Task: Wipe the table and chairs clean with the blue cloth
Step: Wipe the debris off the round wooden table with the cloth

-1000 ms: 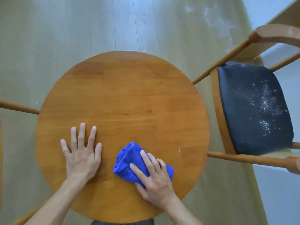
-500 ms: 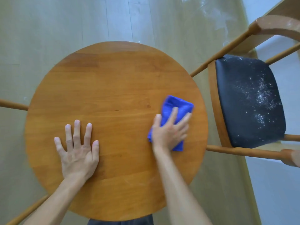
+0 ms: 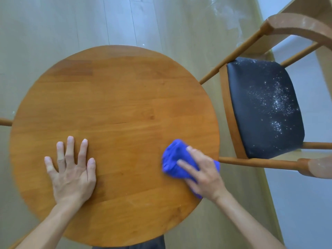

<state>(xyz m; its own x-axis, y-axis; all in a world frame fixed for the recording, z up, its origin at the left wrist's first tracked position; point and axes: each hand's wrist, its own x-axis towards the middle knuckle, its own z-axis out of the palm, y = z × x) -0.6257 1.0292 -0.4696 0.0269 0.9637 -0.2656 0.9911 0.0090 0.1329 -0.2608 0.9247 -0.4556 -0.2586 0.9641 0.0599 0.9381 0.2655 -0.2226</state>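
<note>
Warm orange-brown wood, jointed in long strips with one fine crack near its middle, forms the round table [image 3: 115,108] that fills the view from above. On its near left part the left hand [image 3: 71,169] lies flat, palm down, fingers spread and gripping nothing. On the near right rim the right hand [image 3: 201,173] presses down on the blue cloth [image 3: 175,159], fingers laid over it and curled partly about the bunched, soft folds; a corner of the cloth pokes out past the table edge beside the wrist. Half a second ago this hand and cloth were farther up the right side of the top, with the cloth spread flatter; now they have come back toward the person and the cloth is more crumpled, while the left hand is in much the same spot. Just right of the table stands a chair [image 3: 231,123] with a turned wooden frame, curved arms and a dark, smooth padded seat [image 3: 260,108] sprinkled with white specks, thickest toward its right half. Beneath and beyond lies a pale plank floor [image 3: 53,33], with a faint whitish smear at the far right.
</note>
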